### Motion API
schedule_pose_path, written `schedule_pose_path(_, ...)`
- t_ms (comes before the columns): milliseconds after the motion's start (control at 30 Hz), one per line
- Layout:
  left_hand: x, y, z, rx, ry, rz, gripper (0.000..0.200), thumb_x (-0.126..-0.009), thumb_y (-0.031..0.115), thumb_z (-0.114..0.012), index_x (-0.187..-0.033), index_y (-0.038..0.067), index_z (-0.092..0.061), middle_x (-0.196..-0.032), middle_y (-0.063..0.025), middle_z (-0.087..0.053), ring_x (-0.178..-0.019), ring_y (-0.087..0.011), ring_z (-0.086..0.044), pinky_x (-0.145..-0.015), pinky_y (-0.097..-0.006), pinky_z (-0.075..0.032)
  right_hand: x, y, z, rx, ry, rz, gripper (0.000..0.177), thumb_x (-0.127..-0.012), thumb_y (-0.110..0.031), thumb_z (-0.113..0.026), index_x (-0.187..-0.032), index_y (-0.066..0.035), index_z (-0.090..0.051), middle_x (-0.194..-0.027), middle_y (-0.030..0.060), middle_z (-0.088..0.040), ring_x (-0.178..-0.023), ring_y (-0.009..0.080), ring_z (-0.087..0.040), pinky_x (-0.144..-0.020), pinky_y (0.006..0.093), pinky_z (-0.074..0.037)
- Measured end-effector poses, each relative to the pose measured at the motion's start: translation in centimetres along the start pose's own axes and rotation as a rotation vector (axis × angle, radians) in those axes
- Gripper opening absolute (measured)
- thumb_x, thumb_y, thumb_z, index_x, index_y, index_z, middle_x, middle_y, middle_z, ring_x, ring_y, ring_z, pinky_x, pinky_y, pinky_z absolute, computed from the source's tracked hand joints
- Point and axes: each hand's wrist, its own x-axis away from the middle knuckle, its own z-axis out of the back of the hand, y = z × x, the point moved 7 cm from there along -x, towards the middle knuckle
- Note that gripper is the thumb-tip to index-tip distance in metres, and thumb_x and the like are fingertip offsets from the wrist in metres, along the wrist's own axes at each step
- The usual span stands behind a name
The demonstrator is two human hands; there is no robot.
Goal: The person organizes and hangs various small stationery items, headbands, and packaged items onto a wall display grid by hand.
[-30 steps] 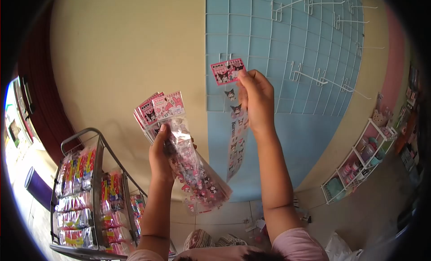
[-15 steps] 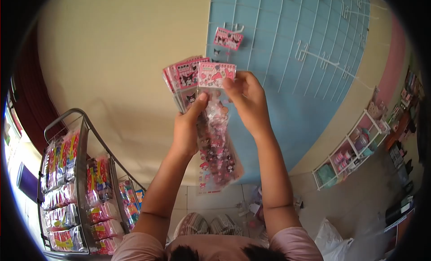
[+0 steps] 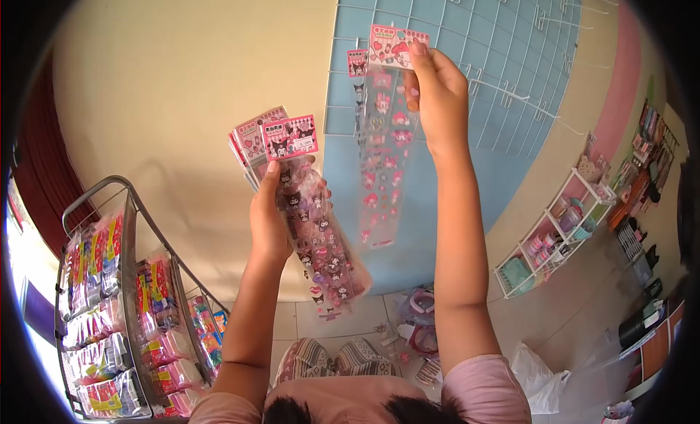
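Note:
My left hand (image 3: 271, 216) is closed around a stack of sticker packs (image 3: 321, 227), long clear sleeves with pink cartoon header cards fanned at the top. In my right hand (image 3: 441, 96), pinched at its header card, is a single sticker sheet (image 3: 384, 147) with a pink-and-white top and small pink characters down its clear strip. It is raised in front of the wire grid (image 3: 437, 30) and hangs straight down. Just behind its left edge, another sticker pack (image 3: 356, 63) hangs on the grid, partly covered. Whether the raised sheet touches a hook cannot be made out.
A metal rack (image 3: 131, 278) of packaged goods stands at the left. White hooks (image 3: 510, 92) stick out from the grid. A white shelf (image 3: 547, 234) stands at the right. Packaged items (image 3: 421, 322) lie on the tiled floor near a white plastic bag (image 3: 538, 376).
My right hand has drawn one sticker sheet off the stack and lifted it up and to the right, towards the grid. My left hand has moved down and left with the remaining packs.

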Motion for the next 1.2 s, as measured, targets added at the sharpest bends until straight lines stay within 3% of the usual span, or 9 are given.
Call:
schedule_pose_path(467, 0.4, 1.3, -0.6, -0.002, -0.026, -0.054, 0.048, -0.096, 0.041, -0.038, -0.110, -0.001, -0.055, -0.081, -0.0124, -0.063, -0.072, -0.0206, -0.063, -0.067, -0.0342, -0.051, 0.7, 0.8, 0.1, -0.087, 0.067, -0.104, 0.028, -0.086, -0.033, -0.059, -0.072, -0.010, -0.055, -0.056, -0.0045, -0.041, -0.048, 0.0047, -0.034, -0.043, 0.0218, -0.024)
schedule_pose_path(567, 0.4, 1.3, -1.0, 0.001, -0.019, -0.040, 0.048, -0.095, 0.042, -0.039, -0.110, -0.001, -0.054, -0.082, -0.0125, -0.063, -0.073, -0.0209, -0.063, -0.067, -0.0344, -0.051, 0.1, 1.0, 0.0, -0.094, 0.010, -0.063, 0.030, -0.088, -0.032, -0.059, -0.070, -0.009, -0.054, -0.054, -0.0031, -0.044, -0.044, 0.0056, -0.037, -0.040, 0.0217, -0.029)
schedule_pose_path(767, 0.6, 1.3, -1.2, 0.009, -0.036, -0.032, 0.048, -0.095, 0.043, -0.041, -0.111, -0.001, -0.054, -0.083, -0.0126, -0.063, -0.073, -0.0214, -0.063, -0.067, -0.0346, -0.052, -0.7, 0.8, -1.0, -0.130, 0.009, 0.013, 0.032, -0.090, -0.033, -0.059, -0.069, -0.009, -0.053, -0.051, -0.0037, -0.041, -0.042, 0.0052, -0.034, -0.041, 0.0213, -0.028)
schedule_pose_path(1067, 1.4, 2.2, -1.3, -0.011, -0.057, -0.037, 0.047, -0.095, 0.041, -0.041, -0.112, -0.001, -0.054, -0.086, -0.0130, -0.064, -0.075, -0.0213, -0.063, -0.067, -0.0342, -0.051, 0.2, 0.6, -1.2, -0.109, 0.028, -0.020, 0.033, -0.089, -0.033, -0.060, -0.068, -0.009, -0.052, -0.049, -0.0045, -0.040, -0.041, 0.0046, -0.033, -0.039, 0.0208, -0.025)
schedule_pose_path(1200, 1.8, 2.7, -1.4, -0.013, -0.055, -0.045, 0.046, -0.095, 0.041, -0.041, -0.112, 0.000, -0.055, -0.086, -0.0131, -0.065, -0.075, -0.0213, -0.064, -0.067, -0.0342, -0.051, 0.3, 1.4, -1.2, -0.250, 0.007, -0.115, 0.028, -0.087, -0.029, -0.059, -0.067, -0.009, -0.052, -0.055, -0.0029, -0.042, -0.044, 0.0057, -0.030, -0.042, 0.0226, -0.024)
